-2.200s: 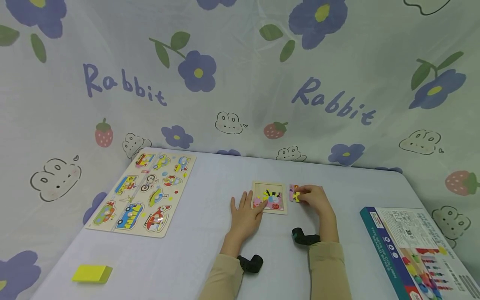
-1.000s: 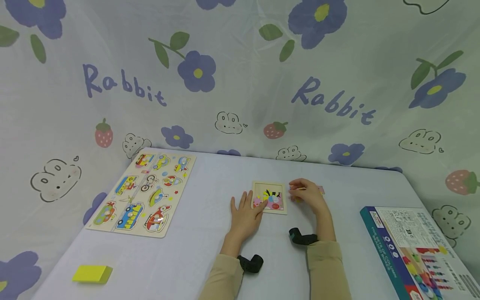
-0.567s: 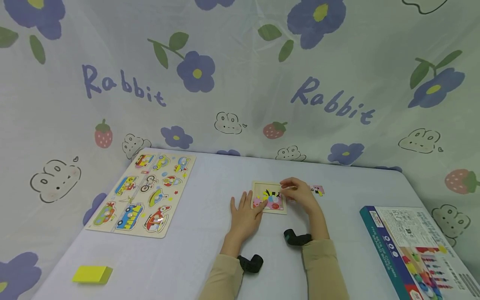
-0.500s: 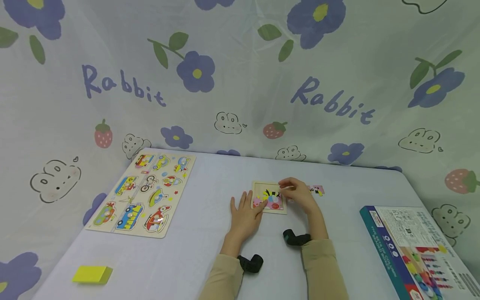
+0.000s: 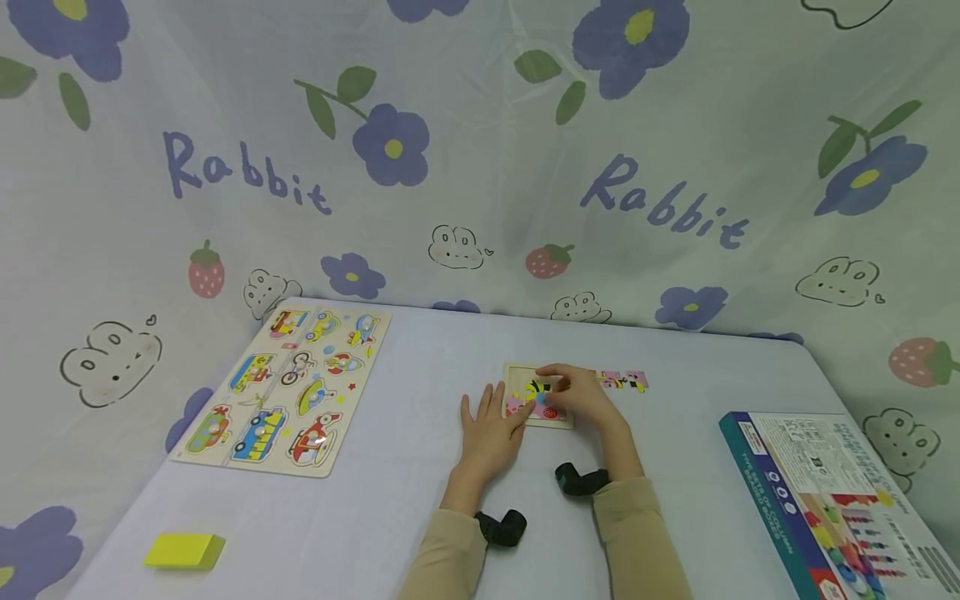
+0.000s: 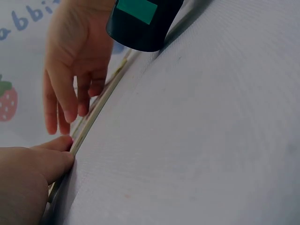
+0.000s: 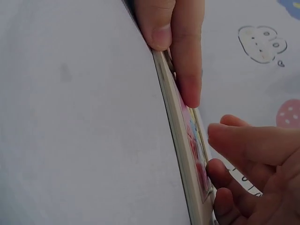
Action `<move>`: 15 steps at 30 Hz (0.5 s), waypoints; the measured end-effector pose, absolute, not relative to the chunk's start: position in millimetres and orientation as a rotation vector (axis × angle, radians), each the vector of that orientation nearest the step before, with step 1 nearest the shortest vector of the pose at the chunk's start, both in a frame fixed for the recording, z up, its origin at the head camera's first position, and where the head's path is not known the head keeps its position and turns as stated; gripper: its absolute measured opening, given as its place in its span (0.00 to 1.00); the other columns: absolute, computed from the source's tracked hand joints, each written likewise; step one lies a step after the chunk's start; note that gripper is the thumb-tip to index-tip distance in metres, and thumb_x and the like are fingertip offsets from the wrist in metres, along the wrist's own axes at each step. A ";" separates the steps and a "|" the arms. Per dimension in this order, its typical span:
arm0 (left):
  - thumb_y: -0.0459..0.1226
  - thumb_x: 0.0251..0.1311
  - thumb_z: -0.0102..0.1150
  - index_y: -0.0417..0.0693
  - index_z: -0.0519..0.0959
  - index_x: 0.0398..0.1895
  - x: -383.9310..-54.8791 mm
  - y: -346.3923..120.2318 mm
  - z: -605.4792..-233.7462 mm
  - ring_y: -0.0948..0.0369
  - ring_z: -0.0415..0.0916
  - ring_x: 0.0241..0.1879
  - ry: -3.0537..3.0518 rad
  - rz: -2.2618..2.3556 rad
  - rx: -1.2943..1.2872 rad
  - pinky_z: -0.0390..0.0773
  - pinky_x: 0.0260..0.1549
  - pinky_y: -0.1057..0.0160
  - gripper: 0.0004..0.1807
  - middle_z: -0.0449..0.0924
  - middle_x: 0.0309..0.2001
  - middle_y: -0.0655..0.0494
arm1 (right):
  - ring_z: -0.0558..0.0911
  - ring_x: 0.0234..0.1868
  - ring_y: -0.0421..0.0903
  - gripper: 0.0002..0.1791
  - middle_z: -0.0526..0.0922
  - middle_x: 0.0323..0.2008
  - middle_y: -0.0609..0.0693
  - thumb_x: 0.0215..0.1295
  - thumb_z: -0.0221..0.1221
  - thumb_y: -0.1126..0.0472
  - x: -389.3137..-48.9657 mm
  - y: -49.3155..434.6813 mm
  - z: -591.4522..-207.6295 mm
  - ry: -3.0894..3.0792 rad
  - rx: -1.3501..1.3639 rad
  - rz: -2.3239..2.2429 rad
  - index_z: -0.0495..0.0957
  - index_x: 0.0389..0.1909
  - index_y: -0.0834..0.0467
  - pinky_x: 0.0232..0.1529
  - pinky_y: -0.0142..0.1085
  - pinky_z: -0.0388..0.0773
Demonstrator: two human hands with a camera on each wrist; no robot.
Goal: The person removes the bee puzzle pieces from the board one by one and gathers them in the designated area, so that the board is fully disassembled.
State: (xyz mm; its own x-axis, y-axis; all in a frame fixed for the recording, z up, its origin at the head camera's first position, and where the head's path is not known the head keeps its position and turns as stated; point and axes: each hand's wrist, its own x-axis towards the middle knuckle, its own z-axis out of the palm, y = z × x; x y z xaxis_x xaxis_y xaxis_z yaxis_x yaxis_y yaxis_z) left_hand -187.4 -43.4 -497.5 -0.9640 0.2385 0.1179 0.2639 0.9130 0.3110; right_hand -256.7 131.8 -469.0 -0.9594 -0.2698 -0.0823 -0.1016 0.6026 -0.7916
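A small square wooden jigsaw puzzle (image 5: 513, 374) lies flat on the white table, its lower part filled with pink and coloured pieces. My left hand (image 5: 490, 437) rests at its left side, fingers straight and spread, thumb lying over the picture. In the right wrist view, the left hand (image 7: 187, 51) touches the puzzle's edge. My right hand (image 5: 581, 397) hovers over the puzzle's right side with bent fingers. No piece shows between those fingers in the left wrist view of the right hand (image 6: 79, 51). Loose pink and yellow puzzle pieces (image 5: 633, 381) lie just right of it.
A large wooden vehicle puzzle board (image 5: 288, 387) lies at the table's left. A yellow block (image 5: 183, 551) sits at front left. At right is a flat printed box (image 5: 832, 500). A patterned curtain (image 5: 480, 167) stands behind the table.
My right hand has moved left from the loose pieces to above the square puzzle, uncovering pieces at the right. My left hand has stayed in place.
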 end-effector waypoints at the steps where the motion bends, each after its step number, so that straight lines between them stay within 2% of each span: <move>1: 0.47 0.67 0.44 0.69 0.71 0.61 -187.5 -43.5 -497.7 0.47 0.46 0.70 -2.992 -0.499 -0.397 0.39 0.61 0.35 0.19 0.54 0.69 0.43 | 0.72 0.28 0.45 0.24 0.78 0.30 0.51 0.51 0.63 0.66 -256.6 131.0 -469.3 2.636 -0.327 -1.258 0.77 0.52 0.53 0.27 0.34 0.68; 5: 0.47 0.67 0.43 0.70 0.70 0.61 -187.1 -43.6 -497.3 0.47 0.45 0.70 -2.997 -0.505 -0.395 0.38 0.61 0.35 0.19 0.53 0.70 0.43 | 0.68 0.26 0.44 0.27 0.75 0.28 0.49 0.51 0.63 0.68 -256.2 127.8 -470.5 2.650 -0.436 -1.175 0.75 0.56 0.55 0.23 0.33 0.64; 11: 0.47 0.67 0.43 0.70 0.71 0.60 -187.0 -43.6 -498.1 0.47 0.46 0.70 -2.987 -0.503 -0.396 0.38 0.61 0.35 0.19 0.54 0.69 0.43 | 0.67 0.26 0.44 0.27 0.74 0.28 0.50 0.50 0.64 0.68 -254.5 123.0 -469.8 2.671 -0.466 -1.147 0.76 0.55 0.54 0.22 0.33 0.63; 15: 0.47 0.67 0.43 0.70 0.71 0.60 -187.0 -43.9 -498.4 0.47 0.46 0.70 -2.981 -0.495 -0.400 0.39 0.61 0.35 0.19 0.54 0.69 0.43 | 0.67 0.27 0.44 0.27 0.78 0.38 0.51 0.49 0.64 0.70 -253.2 121.4 -468.6 2.678 -0.483 -1.165 0.76 0.54 0.55 0.23 0.33 0.64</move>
State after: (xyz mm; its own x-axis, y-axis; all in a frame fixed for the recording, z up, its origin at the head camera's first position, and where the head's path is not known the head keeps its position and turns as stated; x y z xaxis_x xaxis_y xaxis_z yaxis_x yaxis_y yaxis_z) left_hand -187.0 -43.9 -498.4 -0.9613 0.2409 0.1336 0.2712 0.9131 0.3045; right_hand -253.2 121.4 -468.6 -0.9307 -0.3640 -0.0360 -0.2217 0.6398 -0.7359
